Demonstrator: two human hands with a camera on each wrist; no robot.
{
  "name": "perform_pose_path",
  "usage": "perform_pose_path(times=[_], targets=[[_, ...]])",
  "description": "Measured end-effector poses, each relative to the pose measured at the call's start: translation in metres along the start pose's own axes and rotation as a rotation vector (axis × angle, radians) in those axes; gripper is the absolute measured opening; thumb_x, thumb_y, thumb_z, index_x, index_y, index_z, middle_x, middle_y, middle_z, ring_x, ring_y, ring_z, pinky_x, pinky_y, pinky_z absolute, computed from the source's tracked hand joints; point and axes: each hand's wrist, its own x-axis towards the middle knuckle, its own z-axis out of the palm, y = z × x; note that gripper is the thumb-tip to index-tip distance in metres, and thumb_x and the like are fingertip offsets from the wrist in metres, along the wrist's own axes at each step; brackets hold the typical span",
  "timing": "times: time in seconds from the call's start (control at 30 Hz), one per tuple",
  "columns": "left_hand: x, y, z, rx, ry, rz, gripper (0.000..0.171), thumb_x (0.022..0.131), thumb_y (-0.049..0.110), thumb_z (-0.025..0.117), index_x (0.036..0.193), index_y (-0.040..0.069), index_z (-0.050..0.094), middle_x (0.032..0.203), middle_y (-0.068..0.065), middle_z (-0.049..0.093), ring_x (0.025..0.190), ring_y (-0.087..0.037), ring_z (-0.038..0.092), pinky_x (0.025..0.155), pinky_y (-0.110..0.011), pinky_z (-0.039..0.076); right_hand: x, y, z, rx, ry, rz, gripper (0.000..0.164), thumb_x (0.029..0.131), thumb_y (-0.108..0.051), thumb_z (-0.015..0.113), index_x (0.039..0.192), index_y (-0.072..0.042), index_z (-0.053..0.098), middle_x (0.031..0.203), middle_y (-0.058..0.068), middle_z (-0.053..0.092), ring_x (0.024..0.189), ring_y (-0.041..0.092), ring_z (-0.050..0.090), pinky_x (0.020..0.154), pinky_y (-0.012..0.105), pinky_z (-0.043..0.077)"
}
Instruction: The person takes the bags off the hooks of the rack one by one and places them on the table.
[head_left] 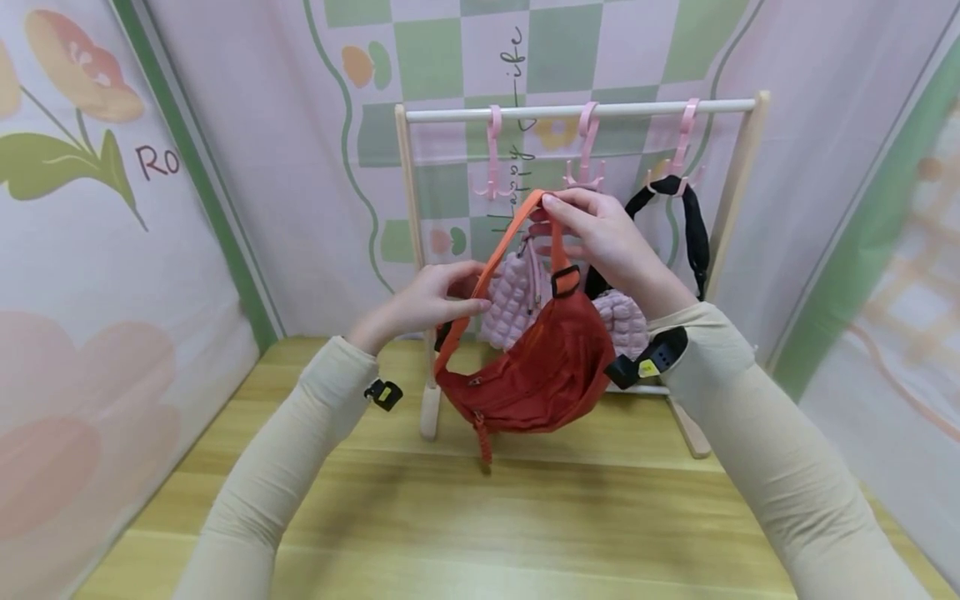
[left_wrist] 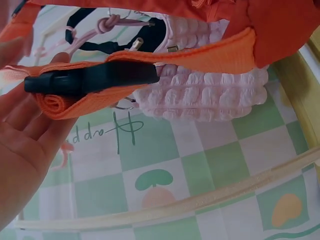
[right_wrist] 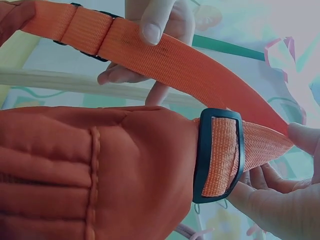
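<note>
A red waist bag [head_left: 543, 367] hangs below a person's right hand [head_left: 600, 233], whose fingers pinch the top of its orange strap [head_left: 513, 242]; the left hand [head_left: 429, 297] grips the strap lower. Beyond the fingers, a lilac bag [head_left: 508, 304], partly hidden, apparently hangs from a rack [head_left: 410, 192] on the counter [head_left: 480, 533].

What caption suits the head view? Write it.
Fingers grip a red bag by its orange strap before a pink-hooked rack.

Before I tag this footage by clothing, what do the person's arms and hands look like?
The left sleeve and right sleeve are long, cream and wrinkled. A black, yellow-marked device sits at each wrist. The left hand and right hand are gloveless.
</note>
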Motion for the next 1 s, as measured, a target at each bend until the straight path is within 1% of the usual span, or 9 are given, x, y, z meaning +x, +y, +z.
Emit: perform_pose_path(times=[0.07, 0.13, 0.27, 0.33, 0.47, 0.6, 0.73, 0.83, 1.0], targets=[[0.000, -0.001, 0.001, 0.013, 0.015, 0.002, 0.036, 0.090, 0.016, 0.065, 0.123, 0.006, 0.058, 0.098, -0.007, 0.067, 0.092, -0.015, 0.063, 0.084, -0.028, 0.053, -0.001, 0.001, -0.002, 0.009, 0.000, 0.002, 0.040, 0.096, -0.032, 0.055, 0.124, -0.004, 0.052, 0.108, 0.000, 0.062, 0.106, 0.013, 0.057, 0.105, 0.054, 0.037], [0.000, -0.001, 0.002, 0.034, 0.030, 0.004, 0.033, 0.090, 0.014, 0.064, 0.122, 0.006, 0.059, 0.095, -0.006, 0.067, 0.088, -0.014, 0.063, 0.079, -0.027, 0.054, -0.002, 0.003, -0.004, 0.023, -0.001, -0.001, 0.039, 0.096, -0.032, 0.055, 0.123, -0.004, 0.052, 0.109, 0.001, 0.060, 0.106, 0.012, 0.057, 0.101, 0.048, 0.043], [0.001, -0.001, 0.004, 0.068, 0.051, -0.002, 0.033, 0.089, 0.010, 0.062, 0.122, 0.007, 0.059, 0.093, -0.006, 0.068, 0.084, -0.014, 0.064, 0.071, -0.028, 0.054, -0.004, 0.006, -0.009, 0.070, -0.001, -0.015, 0.039, 0.095, -0.030, 0.056, 0.123, -0.003, 0.053, 0.114, 0.005, 0.056, 0.105, 0.013, 0.057, 0.085, 0.032, 0.054], [0.001, -0.001, 0.004, 0.071, 0.057, -0.009, 0.034, 0.089, 0.008, 0.062, 0.122, 0.006, 0.059, 0.094, -0.007, 0.067, 0.084, -0.015, 0.064, 0.070, -0.028, 0.054, -0.005, 0.007, -0.012, 0.097, -0.003, -0.021, 0.040, 0.095, -0.030, 0.057, 0.123, -0.003, 0.053, 0.114, 0.007, 0.057, 0.103, 0.014, 0.058, 0.079, 0.029, 0.056], [0.000, 0.002, 0.003, 0.089, 0.087, -0.018, 0.032, 0.089, 0.007, 0.060, 0.121, 0.005, 0.060, 0.097, -0.008, 0.064, 0.085, -0.017, 0.062, 0.069, -0.028, 0.053, -0.007, 0.011, -0.016, 0.117, 0.006, -0.023, 0.042, 0.093, -0.031, 0.059, 0.123, -0.001, 0.053, 0.108, 0.006, 0.060, 0.100, 0.014, 0.060, 0.078, 0.029, 0.057], [-0.001, 0.005, 0.001, 0.093, 0.122, -0.023, 0.029, 0.091, 0.008, 0.058, 0.120, 0.003, 0.060, 0.097, -0.010, 0.059, 0.083, -0.018, 0.061, 0.068, -0.028, 0.055, -0.008, 0.015, -0.019, 0.096, 0.030, -0.013, 0.046, 0.093, -0.033, 0.059, 0.124, 0.000, 0.053, 0.102, 0.001, 0.065, 0.098, 0.012, 0.061, 0.077, 0.028, 0.056], [-0.002, 0.006, 0.000, 0.080, 0.142, -0.041, 0.028, 0.093, 0.009, 0.056, 0.120, 0.003, 0.061, 0.098, -0.010, 0.057, 0.079, -0.018, 0.061, 0.065, -0.027, 0.056, -0.010, 0.019, -0.022, 0.085, 0.042, 0.005, 0.040, 0.093, -0.036, 0.058, 0.118, -0.004, 0.056, 0.096, -0.002, 0.068, 0.095, 0.011, 0.064, 0.075, 0.027, 0.056], [-0.002, 0.007, -0.001, 0.079, 0.158, -0.059, 0.028, 0.093, 0.009, 0.056, 0.120, 0.004, 0.061, 0.099, -0.010, 0.057, 0.077, -0.018, 0.061, 0.063, -0.026, 0.056, -0.012, 0.024, -0.024, 0.105, 0.039, 0.017, 0.034, 0.094, -0.036, 0.057, 0.113, -0.008, 0.058, 0.095, -0.002, 0.068, 0.094, 0.011, 0.064, 0.076, 0.028, 0.056], [-0.003, 0.008, -0.001, 0.101, 0.192, -0.071, 0.027, 0.093, 0.012, 0.059, 0.118, 0.004, 0.063, 0.097, -0.011, 0.056, 0.075, -0.019, 0.060, 0.061, -0.027, 0.055, -0.016, 0.034, -0.027, 0.112, 0.039, 0.042, 0.036, 0.095, -0.037, 0.055, 0.115, -0.008, 0.058, 0.094, -0.003, 0.068, 0.090, 0.011, 0.065, 0.070, 0.028, 0.054]])
